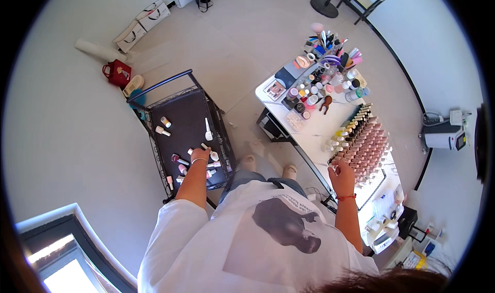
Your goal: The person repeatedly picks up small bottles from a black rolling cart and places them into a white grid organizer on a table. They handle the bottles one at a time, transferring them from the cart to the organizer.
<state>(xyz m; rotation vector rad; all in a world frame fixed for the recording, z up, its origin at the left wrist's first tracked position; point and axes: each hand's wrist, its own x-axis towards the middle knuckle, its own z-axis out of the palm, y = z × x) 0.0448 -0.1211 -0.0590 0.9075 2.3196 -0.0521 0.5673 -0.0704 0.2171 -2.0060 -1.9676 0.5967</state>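
On the dark top of a small trolley, my left hand has its fingers closed at a pale nail polish bottle. Around it lie several other bottles, among them a dark red nail polish bottle and a pink one. A white bottle with a long cap lies farther up the tray. My right hand is at the near left edge of a dense group of pink-capped nail polish bottles on the white table. Its fingers are bent and slightly apart, with nothing visible in them.
The white table also carries jars, a brush holder, a brown clip and yellow-topped bottles. A blue rail edges the trolley. A red bag and paper bags stand by the wall; a chair is far right.
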